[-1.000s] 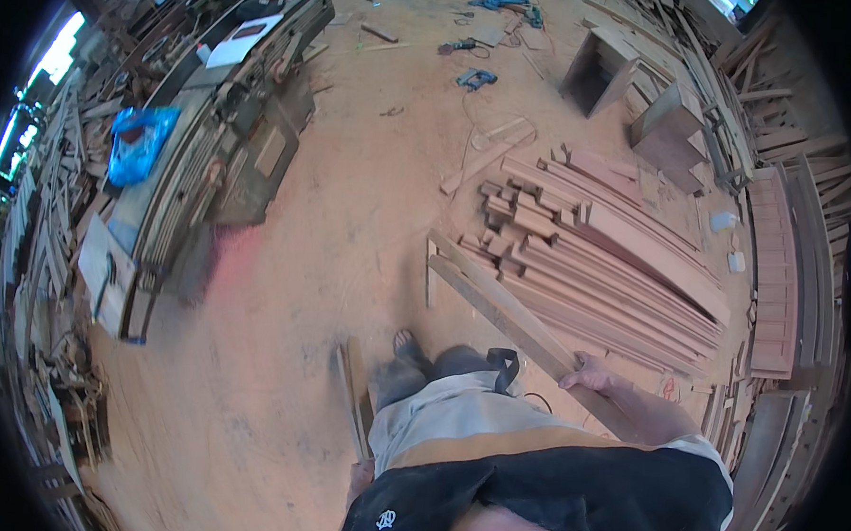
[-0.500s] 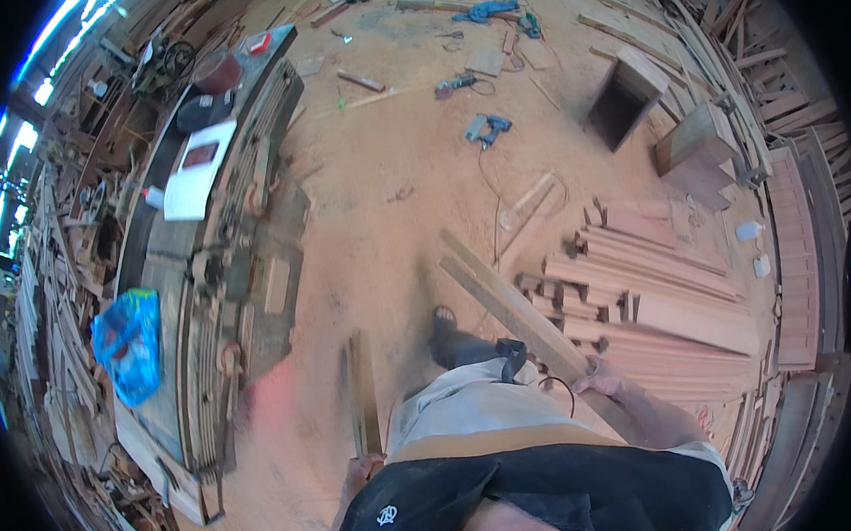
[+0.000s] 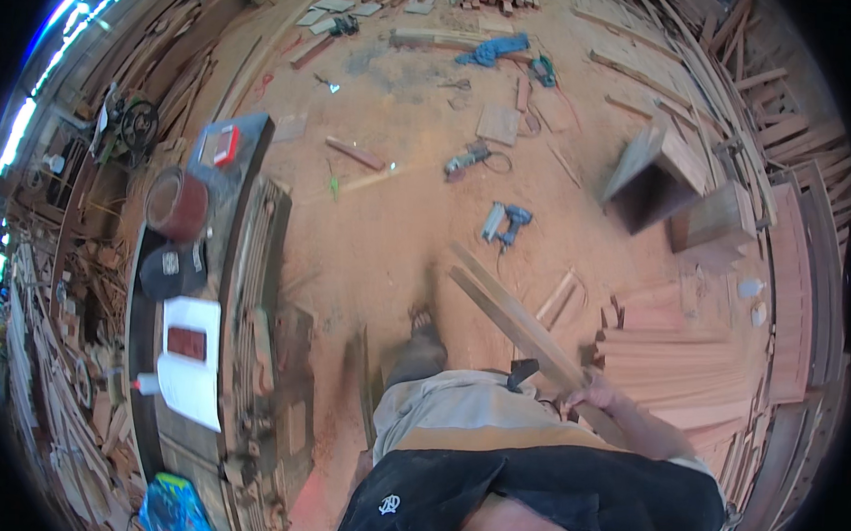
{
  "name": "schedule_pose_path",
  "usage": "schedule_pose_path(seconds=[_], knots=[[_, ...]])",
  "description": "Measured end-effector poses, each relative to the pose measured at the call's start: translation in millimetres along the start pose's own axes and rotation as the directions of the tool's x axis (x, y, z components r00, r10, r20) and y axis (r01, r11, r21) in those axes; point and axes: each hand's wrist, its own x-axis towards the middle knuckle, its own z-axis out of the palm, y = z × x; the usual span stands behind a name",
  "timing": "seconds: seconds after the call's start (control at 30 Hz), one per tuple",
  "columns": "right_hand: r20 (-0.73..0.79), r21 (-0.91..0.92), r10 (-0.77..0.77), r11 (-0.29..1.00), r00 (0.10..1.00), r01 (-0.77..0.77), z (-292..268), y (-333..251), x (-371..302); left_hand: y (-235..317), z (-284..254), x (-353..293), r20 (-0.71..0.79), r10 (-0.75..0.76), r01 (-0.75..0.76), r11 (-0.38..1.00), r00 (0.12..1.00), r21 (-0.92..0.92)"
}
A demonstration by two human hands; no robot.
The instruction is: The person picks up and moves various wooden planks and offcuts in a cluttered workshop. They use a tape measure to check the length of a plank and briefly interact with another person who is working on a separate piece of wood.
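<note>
My right hand (image 3: 598, 396) is closed round a pair of long wooden boards (image 3: 509, 312) at my right side. They slant forward and to the left, with their far ends a little apart. Low on my left, my left hand (image 3: 364, 465) shows only in part beside my clothing. A narrow, upright-looking wooden board (image 3: 361, 386), blurred by motion, rises from it, and the hand is closed on its lower end. One of my feet (image 3: 425, 324) is stepping forward on the dusty floor.
A long workbench (image 3: 236, 352) on the left bears an open notebook (image 3: 190, 388), a cap (image 3: 173, 270) and a sanding-belt roll (image 3: 177, 203). Ahead lie a blue nail gun (image 3: 508, 224) and a grinder (image 3: 466, 161). Stacked boards (image 3: 678, 362) and wooden boxes (image 3: 653, 176) stand right.
I have moved forward: the bench, nail gun and boxes sit nearer and lower in view. Both hands keep hold of their boards, and the left hand is more hidden now.
</note>
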Motion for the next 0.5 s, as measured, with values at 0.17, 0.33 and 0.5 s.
schedule_pose_path(seconds=[0.17, 0.33, 0.5], knots=[[-0.063, -0.022, 0.124, 0.992, 0.99, -0.125, -36.4, -156.6, 77.9, 182.4, -14.3, 136.4, 0.13, -0.214, 0.236, 0.954, 0.968, -0.187], [-0.03, 0.131, 0.117, 0.985, 0.993, -0.112, -69.5, -291.7, 180.9, 388.1, -7.6, 253.5, 0.045, -0.355, 0.355, 0.935, 0.934, 0.008], [0.006, 0.168, 0.148, 0.975, 0.989, -0.147, -120.6, -430.4, 298.0, 618.5, 36.0, 262.7, 0.254, 0.012, -0.009, 1.0, 0.967, -0.016]])
